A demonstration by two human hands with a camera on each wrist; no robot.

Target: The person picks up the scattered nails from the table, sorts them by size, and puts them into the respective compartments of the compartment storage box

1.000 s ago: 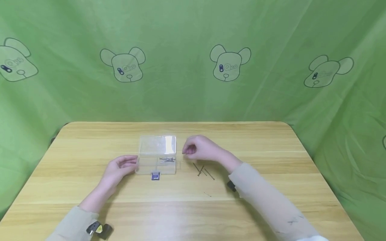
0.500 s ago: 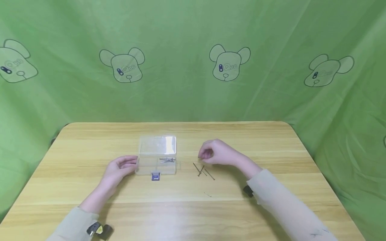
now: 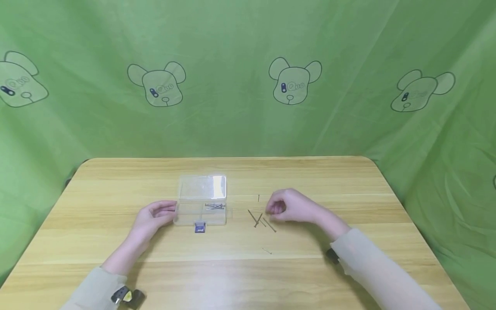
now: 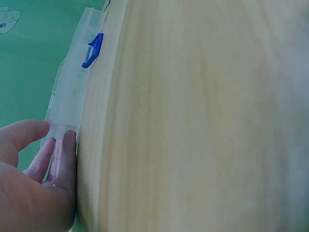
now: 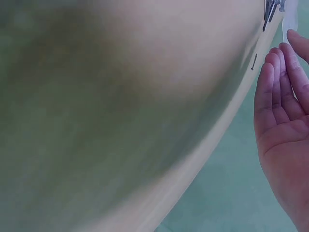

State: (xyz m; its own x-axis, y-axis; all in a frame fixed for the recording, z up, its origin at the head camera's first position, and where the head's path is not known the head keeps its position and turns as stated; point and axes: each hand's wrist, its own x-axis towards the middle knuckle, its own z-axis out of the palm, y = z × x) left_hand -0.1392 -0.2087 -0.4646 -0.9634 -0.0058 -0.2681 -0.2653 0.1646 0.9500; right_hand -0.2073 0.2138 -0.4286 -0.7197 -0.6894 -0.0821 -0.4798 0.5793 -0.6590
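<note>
"On the wooden counter, what sits in front of the person?"

"A clear plastic box, left of centre. Its lid is swung open toward the far side, and a blue latch sticks out at the near edge. Silvery nails lie crossed in the right compartment."

"And the left hand?"

"At the box's left end, fingertips touching it, fingers relaxed and extended rather than clenched."

"The right hand?"

"Apart from the box, just right of some loose nails. It looks released: fingers gently bent, nothing visible in its grasp."

"How do those nails lie?"

"Two dark crossed nails meet near their lower ends. Another long nail slants beside them, with a shorter one between. One small nail lies farther back by itself; a thin nail lies nearer the person."

"Behind it all?"

"Green fabric, printed with outlined, round-eared animal heads."
</note>
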